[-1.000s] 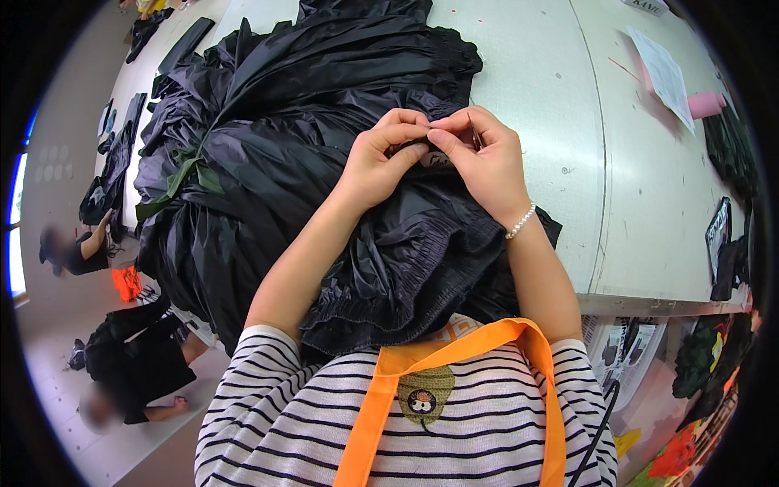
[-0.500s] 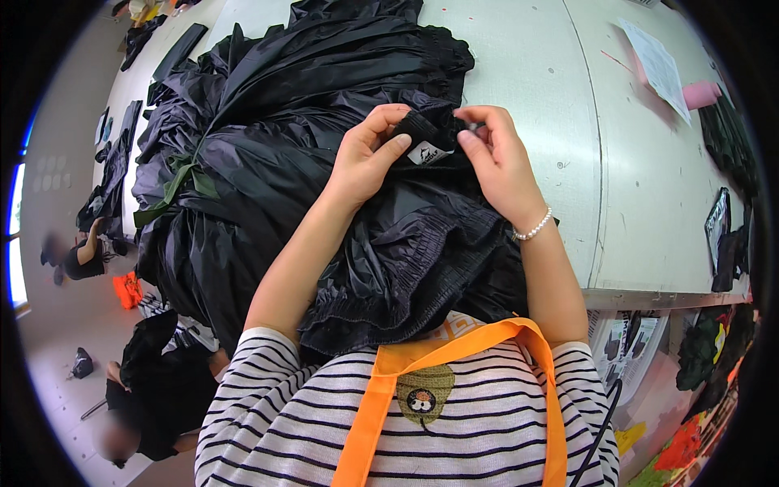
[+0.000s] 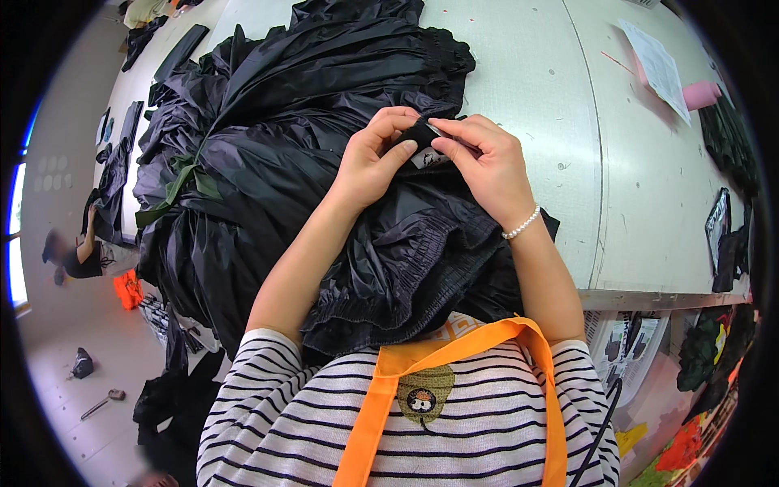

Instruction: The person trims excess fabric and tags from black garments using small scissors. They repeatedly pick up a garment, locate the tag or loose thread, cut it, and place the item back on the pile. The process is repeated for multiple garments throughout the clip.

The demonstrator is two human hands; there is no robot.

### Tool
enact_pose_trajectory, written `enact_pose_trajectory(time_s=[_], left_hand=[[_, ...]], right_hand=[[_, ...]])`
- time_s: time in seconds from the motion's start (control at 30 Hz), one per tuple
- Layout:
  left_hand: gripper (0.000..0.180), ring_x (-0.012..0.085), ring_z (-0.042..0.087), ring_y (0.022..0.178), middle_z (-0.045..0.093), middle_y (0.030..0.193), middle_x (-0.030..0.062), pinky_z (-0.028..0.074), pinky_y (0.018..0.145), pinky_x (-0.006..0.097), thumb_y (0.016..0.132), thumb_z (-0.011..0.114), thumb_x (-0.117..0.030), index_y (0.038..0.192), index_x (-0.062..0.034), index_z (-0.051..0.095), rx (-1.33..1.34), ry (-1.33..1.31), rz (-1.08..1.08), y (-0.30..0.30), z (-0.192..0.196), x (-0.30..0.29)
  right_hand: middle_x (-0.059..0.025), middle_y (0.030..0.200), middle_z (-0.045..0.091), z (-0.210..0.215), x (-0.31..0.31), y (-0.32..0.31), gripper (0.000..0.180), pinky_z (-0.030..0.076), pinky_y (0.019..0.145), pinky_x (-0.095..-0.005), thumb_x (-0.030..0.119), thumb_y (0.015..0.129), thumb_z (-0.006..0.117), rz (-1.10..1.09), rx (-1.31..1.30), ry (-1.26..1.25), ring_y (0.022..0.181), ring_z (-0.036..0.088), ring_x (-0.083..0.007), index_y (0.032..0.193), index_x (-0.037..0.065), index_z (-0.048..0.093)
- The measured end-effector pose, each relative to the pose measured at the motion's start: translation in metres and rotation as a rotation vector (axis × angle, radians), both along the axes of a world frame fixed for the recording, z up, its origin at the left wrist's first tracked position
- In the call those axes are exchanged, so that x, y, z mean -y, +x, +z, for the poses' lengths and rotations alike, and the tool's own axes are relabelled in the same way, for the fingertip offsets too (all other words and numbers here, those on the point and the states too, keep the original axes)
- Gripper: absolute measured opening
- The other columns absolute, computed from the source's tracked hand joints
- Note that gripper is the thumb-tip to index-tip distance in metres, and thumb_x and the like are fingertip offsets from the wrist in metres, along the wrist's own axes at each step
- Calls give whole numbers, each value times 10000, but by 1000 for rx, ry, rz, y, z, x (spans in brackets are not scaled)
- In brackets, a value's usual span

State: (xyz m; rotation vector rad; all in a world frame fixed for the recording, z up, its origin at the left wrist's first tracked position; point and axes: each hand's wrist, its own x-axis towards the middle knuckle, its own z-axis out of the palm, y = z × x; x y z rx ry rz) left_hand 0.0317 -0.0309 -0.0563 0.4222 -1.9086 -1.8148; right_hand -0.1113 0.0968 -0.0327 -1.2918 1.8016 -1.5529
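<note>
My left hand pinches the gathered elastic edge of a black garment made of thin, shiny cloth. A white label with a dark print shows on that edge, between my two hands. Close against the same spot, my right hand is closed, thumb and forefinger together beside the label. A thin, light grey sliver shows at its fingertips, too small to name. Part of the garment hangs toward my body, and another gathered elastic edge lies below my hands.
A large heap of black garments with a dark green strip covers the left of the white table. Paper and a pink roll lie far right. A plastic bin stands below the edge. Two people work at left.
My right hand has moved left, bringing its fingertips to the label by my left hand. The elastic edge between them is less stretched. The person at lower left has moved lower.
</note>
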Motion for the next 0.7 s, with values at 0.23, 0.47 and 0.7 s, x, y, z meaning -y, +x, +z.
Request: enact_pose_trajectory(time_s=[0.23,0.47,0.7], left_hand=[[311,97,496,742,508,1072,68,422,671,220,752,626,44,1057,-16,625,172,-490,172,-10,30,-26],[363,183,557,918,540,1077,101,440,842,279,752,631,-15,1114,-23,618,168,-499,-18,-12,36,-37],[372,261,535,1000,586,1067,132,385,929,342,766,691,-161,1110,-43,613,273,-892,4,-21,37,-7]], right_hand=[[-23,720,632,-15,-3,1,276,416,537,-195,175,766,745,-138,330,4,594,508,-46,905,-42,646],[42,597,443,-11,-18,-9,329,273,401,-194,45,812,587,-28,985,159,429,350,-21,1128,-31,536],[53,564,352,-24,-11,-12,345,252,383,-222,38,851,563,166,1257,78,402,319,-44,1165,25,423]])
